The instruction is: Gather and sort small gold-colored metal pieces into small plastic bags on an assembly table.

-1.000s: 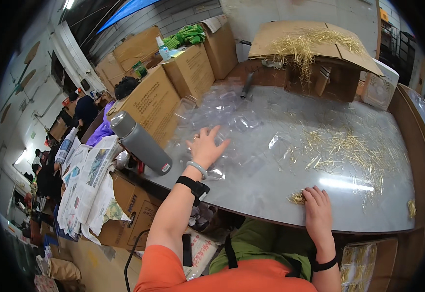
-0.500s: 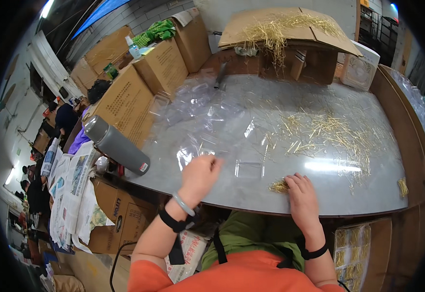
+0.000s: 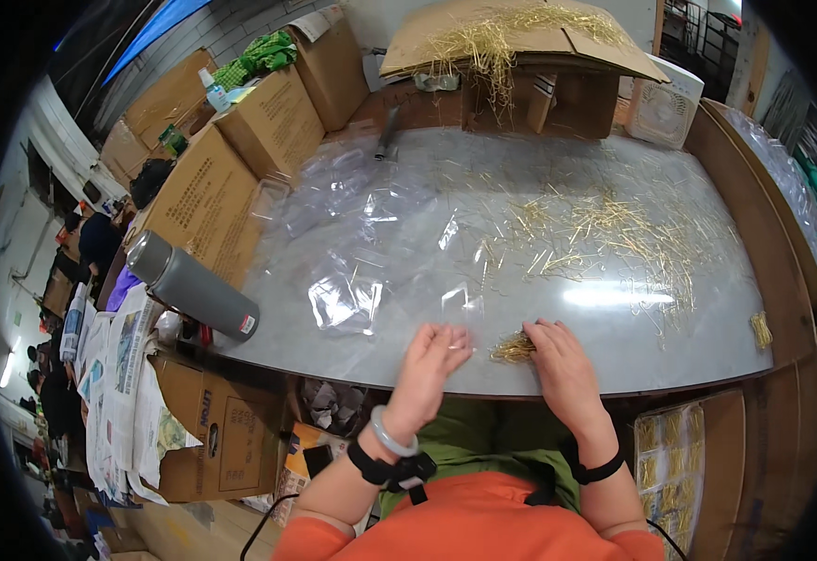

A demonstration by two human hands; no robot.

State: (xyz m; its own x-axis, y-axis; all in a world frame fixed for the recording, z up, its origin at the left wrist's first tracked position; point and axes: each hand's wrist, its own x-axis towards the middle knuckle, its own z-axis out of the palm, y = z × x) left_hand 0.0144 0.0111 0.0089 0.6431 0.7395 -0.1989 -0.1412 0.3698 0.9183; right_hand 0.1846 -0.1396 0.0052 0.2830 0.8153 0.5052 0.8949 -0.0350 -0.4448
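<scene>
My left hand [image 3: 434,360] is just above the table near its front edge. Its fingers are pinched together; what they hold, if anything, is too small or too clear to make out. Just beyond the fingers lies a clear plastic box [image 3: 462,300]. My right hand [image 3: 563,369] rests on the tabletop, its curled fingers around the right end of a small bundle of gold wire pins [image 3: 511,349]. The bundle's left end points toward my left hand. More loose gold pins [image 3: 605,234] are strewn over the right half of the grey table [image 3: 408,280].
Clear plastic boxes [image 3: 333,201] are heaped on the table's left side. A grey flask [image 3: 193,285] leans at the left edge. A cardboard box [image 3: 586,98] topped with gold pins stands at the back, beside a white fan [image 3: 665,107]. One small gold bundle [image 3: 761,330] lies far right.
My left hand has moved right and nearer to me, toward the gold bundle. My right hand stays on the bundle. The whole view has shifted slightly.
</scene>
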